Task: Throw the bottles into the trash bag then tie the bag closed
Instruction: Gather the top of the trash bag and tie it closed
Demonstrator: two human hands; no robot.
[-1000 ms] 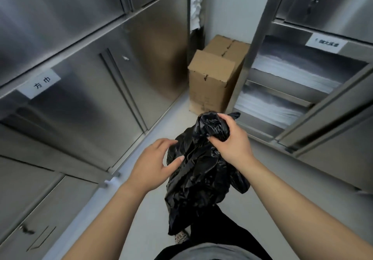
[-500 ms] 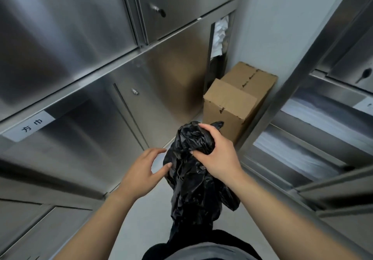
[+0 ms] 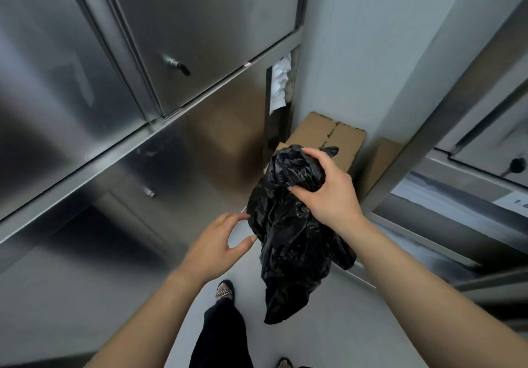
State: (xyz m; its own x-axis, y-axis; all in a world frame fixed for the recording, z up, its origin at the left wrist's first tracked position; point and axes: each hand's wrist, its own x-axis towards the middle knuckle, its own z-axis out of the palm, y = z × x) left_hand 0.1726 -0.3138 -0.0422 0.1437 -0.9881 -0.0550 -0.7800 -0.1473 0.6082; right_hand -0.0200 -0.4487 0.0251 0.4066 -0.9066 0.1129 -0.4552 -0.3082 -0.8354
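A crumpled black trash bag point(image 3: 288, 233) hangs in front of me above the floor. My right hand point(image 3: 328, 193) grips its bunched top from the right, fingers curled round the plastic. My left hand point(image 3: 220, 242) hovers just left of the bag with relaxed fingers spread, its fingertips touching or nearly touching the plastic and holding nothing. No bottles are in sight, and what the bag contains is hidden.
Steel cabinet doors point(image 3: 200, 25) line the left side and steel shelving point(image 3: 457, 196) the right, leaving a narrow aisle of grey floor. A cardboard box point(image 3: 328, 136) stands at the far end against the wall. My leg and shoe point(image 3: 225, 293) are below the bag.
The view has tilted upward and I have stepped forward. The bag and both hands keep nearly the same pose; my left thumb has eased slightly off the bag.
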